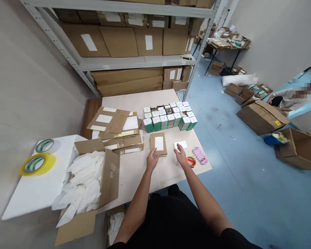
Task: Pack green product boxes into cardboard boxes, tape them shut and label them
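Observation:
A small flat cardboard box (pixel 162 137) with a white label lies on the table (pixel 171 169) in front of me. My left hand (pixel 152 160) is at its lower left corner, fingers stretched and not wrapped round it. Over the near left edge of a small white stack of paper or labels (pixel 182 144) is my right hand (pixel 180 156), its thumb and fingers apart. Whether it touches the stack I cannot tell. Beside the right wrist lie a roll of orange and red tape (pixel 191 161) and a pink, blurred-out object (pixel 199 155).
Rows of white-and-green boxes (pixel 163 121) stand behind. Flattened cardboard pieces (pixel 109 119) are piled at left, near an open carton (pixel 111 176) of white paper. Tape rolls (pixel 35 164) rest on a white surface. Shelving (pixel 134 63) backs the table; a person (pixel 287 98) sits far right.

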`<state>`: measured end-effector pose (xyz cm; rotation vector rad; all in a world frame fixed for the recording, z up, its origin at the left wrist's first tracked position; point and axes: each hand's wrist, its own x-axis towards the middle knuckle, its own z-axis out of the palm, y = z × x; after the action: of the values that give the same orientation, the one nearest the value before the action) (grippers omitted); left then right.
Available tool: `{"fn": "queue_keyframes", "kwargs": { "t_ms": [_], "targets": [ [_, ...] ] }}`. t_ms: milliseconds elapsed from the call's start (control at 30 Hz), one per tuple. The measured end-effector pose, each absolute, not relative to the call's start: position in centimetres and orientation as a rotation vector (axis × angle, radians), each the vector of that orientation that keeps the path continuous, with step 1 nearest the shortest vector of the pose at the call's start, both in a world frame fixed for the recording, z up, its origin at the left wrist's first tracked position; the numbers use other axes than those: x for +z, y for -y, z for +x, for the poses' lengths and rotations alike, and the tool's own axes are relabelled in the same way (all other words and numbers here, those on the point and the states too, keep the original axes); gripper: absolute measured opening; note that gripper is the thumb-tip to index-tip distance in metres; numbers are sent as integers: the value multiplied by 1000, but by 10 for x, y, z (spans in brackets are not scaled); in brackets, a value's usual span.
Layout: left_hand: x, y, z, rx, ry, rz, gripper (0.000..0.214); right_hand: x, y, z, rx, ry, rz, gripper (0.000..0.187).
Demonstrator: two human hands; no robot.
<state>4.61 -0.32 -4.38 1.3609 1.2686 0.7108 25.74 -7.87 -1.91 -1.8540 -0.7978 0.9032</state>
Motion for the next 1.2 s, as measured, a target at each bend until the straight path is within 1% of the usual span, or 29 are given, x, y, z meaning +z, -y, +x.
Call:
{"fn": "queue_keyframes", "kwargs": {
  "t_ms": [67,133,233,333,400,533,700,833,933,1000,1067,1200],
  "targets": [
    [-43,-1,70,695,-1274,1401,50,-28,75,282,899,762,-1842,66],
    [-45,-6,97,635,-1284,1439,45,-38,72,308,923,753,-1925,66],
    [-53,-15,143,433,-1305,1457,43,-57,70,347,1003,753,-2088,63],
    [-68,-23,190,192,-1349,1454,48,-79,65,382,1102,763,-2219,60],
    [-82,-26,215,94,-1393,1449,52,-96,59,402,1156,772,-2302,59],
    [-115,-27,244,28,-1410,1463,53,-130,43,427,1210,790,-2411,55],
    [-146,-18,250,2,-1389,1414,73,-156,25,430,1201,831,-2468,43],
    [-154,-10,244,-9,-1399,1343,81,-160,23,422,1076,831,-2561,41],
    [-153,-7,237,26,-1389,1304,81,-156,25,422,1058,834,-2571,27],
    [-150,-5,235,96,-1404,1287,78,-152,25,426,1001,919,-2568,16],
    [-146,-4,233,179,-1466,1282,72,-145,25,431,925,1035,-2572,11],
    [-134,-2,232,261,-1572,1337,61,-125,26,439,887,1209,-2592,15]
  ]
}}
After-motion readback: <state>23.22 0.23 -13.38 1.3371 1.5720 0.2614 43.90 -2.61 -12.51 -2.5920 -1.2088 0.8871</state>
